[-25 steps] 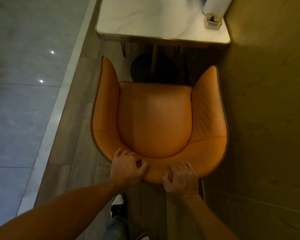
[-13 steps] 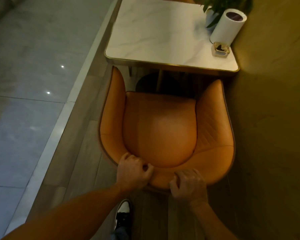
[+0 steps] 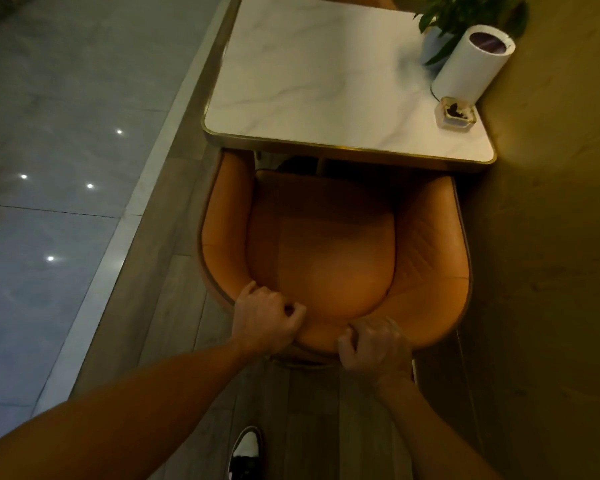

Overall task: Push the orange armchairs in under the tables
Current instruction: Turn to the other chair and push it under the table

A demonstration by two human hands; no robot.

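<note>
An orange armchair (image 3: 329,247) stands in front of me, seen from above. Its two arm tips and the front of its seat sit under the near edge of a white marble table (image 3: 312,84) with a gold rim. My left hand (image 3: 265,318) grips the top of the backrest left of centre. My right hand (image 3: 373,344) grips the same backrest just right of centre. Both hands are closed over the padded rim. The chair's legs are hidden.
A tan wall (image 3: 551,271) runs close along the chair's right side. On the table's far right stand a white cylinder (image 3: 471,62), a glass ashtray (image 3: 455,114) and a potted plant (image 3: 444,19). Glossy grey floor tiles (image 3: 49,168) lie left. My shoe (image 3: 245,452) shows below.
The armchair has slid forward, from clear of the table to having its arm tips and seat front under the edge. Both hands kept their grip on the backrest.
</note>
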